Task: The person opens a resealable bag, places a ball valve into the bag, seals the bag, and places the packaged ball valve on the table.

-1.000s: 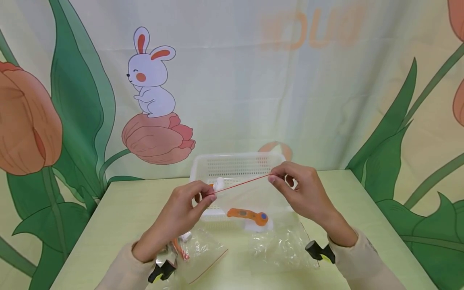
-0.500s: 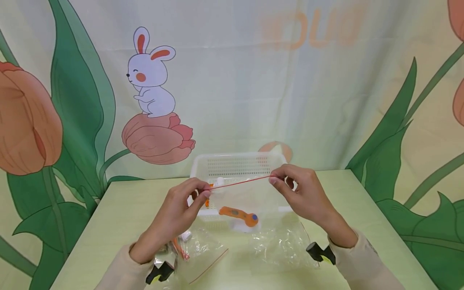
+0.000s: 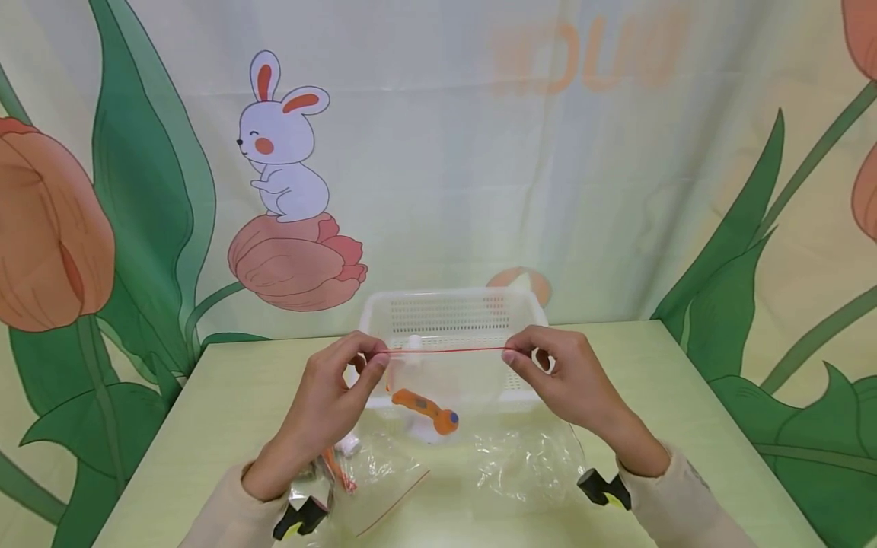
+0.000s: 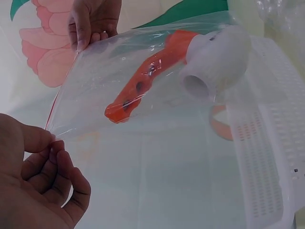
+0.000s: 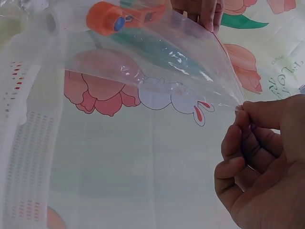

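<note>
Between my two hands hangs a clear zip bag (image 4: 100,71) with a red seal line, stretched nearly level in the head view. My left hand (image 3: 329,399) pinches one top corner between thumb and forefinger. The other top corner is pinched by my right hand (image 3: 572,373) in the same way. Inside the bag lies an object with an orange handle (image 4: 138,86), dark oval buttons and a rounded white head (image 4: 221,59) that has a round opening. A blue round spot (image 5: 119,24) shows on its orange part in the right wrist view.
Behind the bag stands a white perforated basket (image 3: 452,308) with a small white item (image 3: 414,342) in it. On the pale green table (image 3: 712,426) lie another clear zip bag (image 3: 384,476) beside orange and white pieces, and a crumpled clear bag (image 3: 524,460) at right.
The seal line has gone from slanting to level. My left hand has risen slightly and shifted left, my right hand has lowered, and the orange-handled object has swung left with the bag.
</note>
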{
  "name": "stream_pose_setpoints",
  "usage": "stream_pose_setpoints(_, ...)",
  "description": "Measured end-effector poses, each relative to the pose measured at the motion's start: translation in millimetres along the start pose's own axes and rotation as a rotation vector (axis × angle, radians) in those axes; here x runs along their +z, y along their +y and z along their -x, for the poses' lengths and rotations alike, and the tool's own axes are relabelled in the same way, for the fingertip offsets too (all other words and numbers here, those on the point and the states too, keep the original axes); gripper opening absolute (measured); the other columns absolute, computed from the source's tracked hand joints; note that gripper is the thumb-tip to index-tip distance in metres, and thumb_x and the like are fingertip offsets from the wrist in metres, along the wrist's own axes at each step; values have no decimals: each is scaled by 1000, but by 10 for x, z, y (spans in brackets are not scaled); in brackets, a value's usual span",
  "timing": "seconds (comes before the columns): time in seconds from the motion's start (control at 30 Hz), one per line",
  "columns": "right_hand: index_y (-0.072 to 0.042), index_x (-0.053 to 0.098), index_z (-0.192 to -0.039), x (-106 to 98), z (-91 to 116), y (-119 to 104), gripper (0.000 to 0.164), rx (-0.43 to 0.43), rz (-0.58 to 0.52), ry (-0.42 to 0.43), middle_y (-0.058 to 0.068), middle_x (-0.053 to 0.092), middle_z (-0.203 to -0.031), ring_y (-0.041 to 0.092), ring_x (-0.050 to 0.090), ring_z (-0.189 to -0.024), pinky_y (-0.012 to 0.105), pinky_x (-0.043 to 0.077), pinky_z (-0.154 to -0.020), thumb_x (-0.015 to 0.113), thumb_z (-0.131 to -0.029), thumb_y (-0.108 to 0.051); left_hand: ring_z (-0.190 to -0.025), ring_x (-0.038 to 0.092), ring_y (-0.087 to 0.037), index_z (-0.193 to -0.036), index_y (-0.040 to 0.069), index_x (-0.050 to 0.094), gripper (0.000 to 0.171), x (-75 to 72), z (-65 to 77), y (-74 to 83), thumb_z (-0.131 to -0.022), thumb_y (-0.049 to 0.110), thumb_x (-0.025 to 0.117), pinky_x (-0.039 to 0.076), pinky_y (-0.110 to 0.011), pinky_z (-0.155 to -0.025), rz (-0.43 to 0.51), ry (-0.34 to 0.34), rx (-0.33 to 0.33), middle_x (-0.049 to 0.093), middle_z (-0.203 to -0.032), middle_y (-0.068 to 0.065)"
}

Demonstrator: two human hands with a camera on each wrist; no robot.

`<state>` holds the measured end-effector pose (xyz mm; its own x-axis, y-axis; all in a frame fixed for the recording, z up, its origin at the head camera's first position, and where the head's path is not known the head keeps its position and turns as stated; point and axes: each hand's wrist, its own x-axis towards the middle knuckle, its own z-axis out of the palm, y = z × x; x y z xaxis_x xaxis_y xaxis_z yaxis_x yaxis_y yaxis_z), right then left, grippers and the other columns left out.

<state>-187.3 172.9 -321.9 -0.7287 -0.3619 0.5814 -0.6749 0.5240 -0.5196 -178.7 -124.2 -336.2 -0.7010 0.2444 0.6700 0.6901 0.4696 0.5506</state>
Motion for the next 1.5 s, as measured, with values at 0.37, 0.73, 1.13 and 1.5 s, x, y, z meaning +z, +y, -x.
stream_pose_setpoints(0.37, -24, 65, -84, 99, 41, 20, 5, 79, -39, -101, -14, 58, -72, 2, 50, -65, 21, 41, -56, 63, -88, -24, -73, 51, -4, -91, 15, 63, 7, -28, 40, -27, -88, 9, 62, 44, -19, -65, -17, 1, -44, 60, -82, 9)
stream_pose_setpoints(0.73, -23, 66, -94, 112, 139, 55, 11, 76, -6, -216, -17, 63, -84, -1, 57, -77, 19, 47, -62, 59, -91, -30, -74, 51, -4, -94, 15, 63, 5, -78, 132, -111, -90, 14, 60, 42, -18, -59, -60, -19, -110, 60, -83, 9)
stream_pose_setpoints(1.13, -30, 44, -136, 78, 332, 45, 57, -112, 290, -279, -7, 43, -143, 16, 41, -133, 44, 39, -103, 58, -86, -52, -72, 51, -3, -91, 18, 63, 4, -101, 211, -188, -91, 15, 59, 41, -19, -55, -79, -21, -120, 60, -80, 10)
stream_pose_setpoints(1.5, -30, 41, -139, 72, 448, 93, 61, -162, 378, -293, -5, 38, -147, 20, 36, -136, 45, 34, -106, 56, -85, -54, -72, 50, -3, -91, 14, 64, 5, -126, 274, -216, -90, 17, 61, 41, -19, -51, -119, -22, -174, 59, -79, 10)
